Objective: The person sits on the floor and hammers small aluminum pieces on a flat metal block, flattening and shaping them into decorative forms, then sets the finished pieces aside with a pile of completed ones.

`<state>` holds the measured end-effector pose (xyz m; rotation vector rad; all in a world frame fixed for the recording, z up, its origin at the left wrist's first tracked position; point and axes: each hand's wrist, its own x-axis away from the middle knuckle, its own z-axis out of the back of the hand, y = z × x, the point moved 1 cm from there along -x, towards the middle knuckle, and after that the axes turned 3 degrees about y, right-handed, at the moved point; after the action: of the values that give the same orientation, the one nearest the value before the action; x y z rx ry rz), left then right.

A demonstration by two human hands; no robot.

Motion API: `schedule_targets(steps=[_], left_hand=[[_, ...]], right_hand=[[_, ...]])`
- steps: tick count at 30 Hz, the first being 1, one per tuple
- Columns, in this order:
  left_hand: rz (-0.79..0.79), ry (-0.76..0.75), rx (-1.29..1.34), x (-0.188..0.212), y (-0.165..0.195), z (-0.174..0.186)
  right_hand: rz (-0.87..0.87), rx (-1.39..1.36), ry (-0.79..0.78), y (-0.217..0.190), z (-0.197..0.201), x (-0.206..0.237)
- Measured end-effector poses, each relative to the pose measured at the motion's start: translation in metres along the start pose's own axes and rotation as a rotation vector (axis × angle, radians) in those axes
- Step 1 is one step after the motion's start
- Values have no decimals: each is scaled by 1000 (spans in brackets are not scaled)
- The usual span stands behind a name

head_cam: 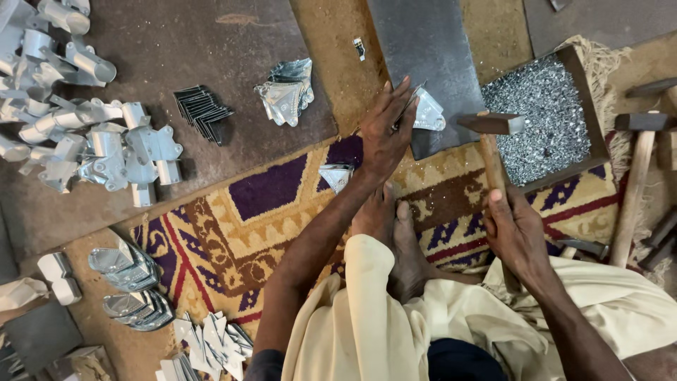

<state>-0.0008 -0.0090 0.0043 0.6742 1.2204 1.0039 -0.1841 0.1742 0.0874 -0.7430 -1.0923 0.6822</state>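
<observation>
My left hand (384,130) pinches a thin dark metal strip against a small shiny triangular bracket (428,113) that lies on a grey steel plate (423,49). My right hand (513,229) grips the wooden handle of a hammer (491,144); its dark head hovers just right of the bracket. I sit on a patterned carpet (233,233) with my bare feet (395,240) between my arms.
A wooden tray (585,85) of small silver rivets stands to the right. More hammers (638,162) lie at the far right. Stacks of brackets (285,92), dark strips (201,109), finished tube fittings (92,141) and folded pieces (130,282) cover the left.
</observation>
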Motion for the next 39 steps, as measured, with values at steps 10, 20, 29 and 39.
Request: schedule_targets(steps=[10,20,29,39], left_hand=[[-73,-59,-82,7,-2,-3],[-186,-7,-236,5,10,7],[-180,-23,-265,-17,32,7],[-10,-52,-256,8,15,2]], right_hand=[[153,525,-36,9,4,-21],[391,286,14,-14,3,-7],[457,-14,3,-35,37,17],[-128,151,-70,33,6,-11]])
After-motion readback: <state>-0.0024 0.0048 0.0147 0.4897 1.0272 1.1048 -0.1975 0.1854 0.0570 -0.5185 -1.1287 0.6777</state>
